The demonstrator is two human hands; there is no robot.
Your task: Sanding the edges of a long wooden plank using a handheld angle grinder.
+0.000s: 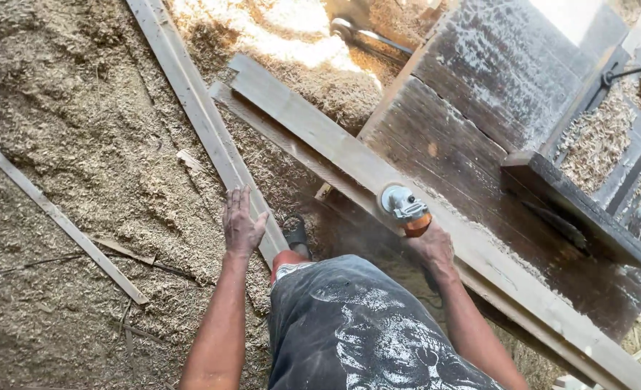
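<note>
My right hand [432,245] grips an orange and grey angle grinder [406,206], its head pressed against the edge of a long wooden plank [313,133] that runs diagonally along a dark wooden workbench [465,137]. Fine dust hangs around the grinder. My left hand [241,224] is held out with fingers spread, holding nothing, hovering over a second long plank [198,108] that lies on the sawdust floor. My dark printed shirt fills the bottom middle, and a sandalled foot [295,235] shows beneath it.
Thick sawdust and shavings [82,144] cover the floor. A thin wooden strip [53,213] lies at the left with small offcuts nearby. A dark wooden block [573,209] sits on the bench at right, beside a shavings-filled trough [595,141]. A metal wheel [343,29] is at the top.
</note>
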